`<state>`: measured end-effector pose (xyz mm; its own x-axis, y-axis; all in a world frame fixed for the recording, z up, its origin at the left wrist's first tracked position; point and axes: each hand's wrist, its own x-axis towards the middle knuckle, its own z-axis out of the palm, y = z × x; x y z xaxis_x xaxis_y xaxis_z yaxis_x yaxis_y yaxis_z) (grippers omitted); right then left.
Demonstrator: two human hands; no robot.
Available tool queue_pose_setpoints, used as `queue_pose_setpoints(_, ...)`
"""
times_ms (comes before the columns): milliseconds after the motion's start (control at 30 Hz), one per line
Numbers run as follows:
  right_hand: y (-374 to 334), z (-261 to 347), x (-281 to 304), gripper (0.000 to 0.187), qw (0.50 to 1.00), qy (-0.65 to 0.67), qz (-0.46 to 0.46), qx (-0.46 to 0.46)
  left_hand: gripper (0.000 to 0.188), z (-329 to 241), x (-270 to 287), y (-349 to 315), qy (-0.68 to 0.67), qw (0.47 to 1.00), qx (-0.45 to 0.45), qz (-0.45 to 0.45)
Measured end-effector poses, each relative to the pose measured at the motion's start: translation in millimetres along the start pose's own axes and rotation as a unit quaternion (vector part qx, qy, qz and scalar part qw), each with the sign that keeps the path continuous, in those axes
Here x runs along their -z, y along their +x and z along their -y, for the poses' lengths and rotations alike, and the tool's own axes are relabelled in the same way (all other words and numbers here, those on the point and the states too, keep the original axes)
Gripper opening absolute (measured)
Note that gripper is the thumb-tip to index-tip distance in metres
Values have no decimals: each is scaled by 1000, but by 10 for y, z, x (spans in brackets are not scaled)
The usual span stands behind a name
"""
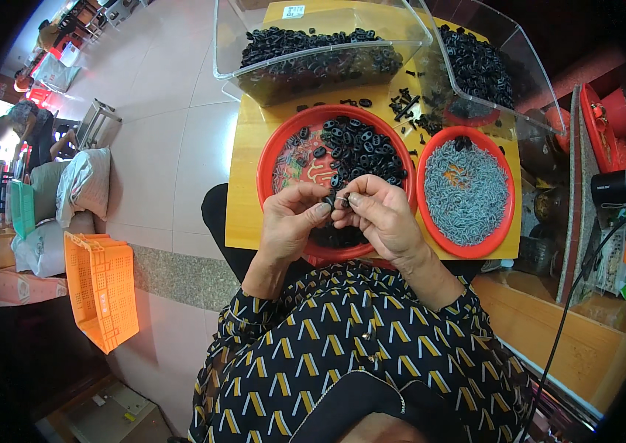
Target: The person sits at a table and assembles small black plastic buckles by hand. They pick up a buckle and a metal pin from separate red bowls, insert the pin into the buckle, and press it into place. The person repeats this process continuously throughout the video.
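My left hand (292,220) and my right hand (382,215) meet over the near part of a round red tray (263,166). Thumb and forefinger of the left pinch a small black plastic part (330,199), largely covered by the fingertips. The right hand's fingers are pinched together right beside it, and what they hold is too small to make out. Under the hands, the tray carries a heap of black oval two-holed pieces (372,151), with small silvery screws (291,166) at its left. To the right, another red tray (421,181) is full of grey screws (468,193).
Two clear plastic bins (409,55) (542,81) of black parts stand at the table's far side. Loose black pieces (405,103) lie on the yellow table (243,207). An orange crate (110,295) sits on the floor at left. Farther off, a person (29,122) bends near white sacks (86,184).
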<state>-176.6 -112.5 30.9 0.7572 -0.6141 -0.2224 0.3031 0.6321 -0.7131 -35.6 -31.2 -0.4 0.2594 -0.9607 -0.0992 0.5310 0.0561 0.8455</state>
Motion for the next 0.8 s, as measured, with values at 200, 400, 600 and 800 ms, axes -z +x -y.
queue_pose_setpoints(200,0,-5,40,12,1000,-27,6,15,21,-76,-66,-24,93,996,9,3)
queue_pose_setpoints(400,7,-2,77,12,997,-79,18,2,21,-244,-95,-53,223,974,-1,46)
queue_pose_setpoints(600,38,-36,89,10,996,-84,-4,0,22,-125,-61,-33,137,990,16,-10)
queue_pose_setpoints(800,43,-55,61,10,996,-90,-25,-10,21,-136,-114,-68,258,966,17,-6)
